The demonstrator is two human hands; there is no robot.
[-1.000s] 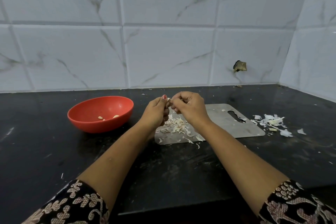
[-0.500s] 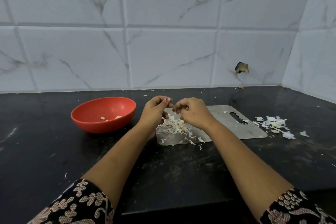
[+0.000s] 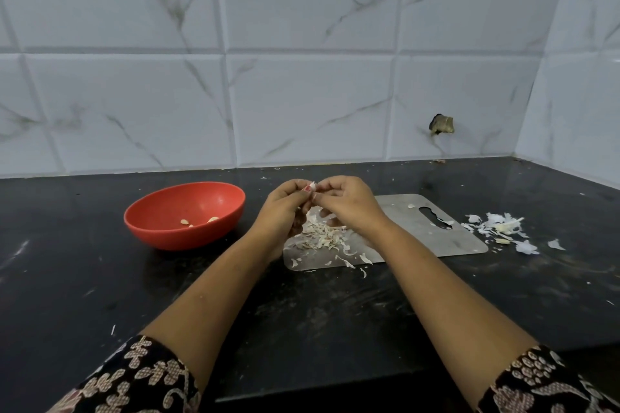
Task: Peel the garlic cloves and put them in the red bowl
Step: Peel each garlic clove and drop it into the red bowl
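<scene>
left hand, right hand pinching garlic clove, red bowl at left

No writing, label, brand or number is legible in this kitchen scene: none on the red bowl at 9 o'clock, the board at 3 o'clock, or the tiles at 12 o'clock.

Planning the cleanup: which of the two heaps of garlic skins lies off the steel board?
The whiter heap, on the bare black counter right of the board. The other heap lies on the board itself.
</scene>
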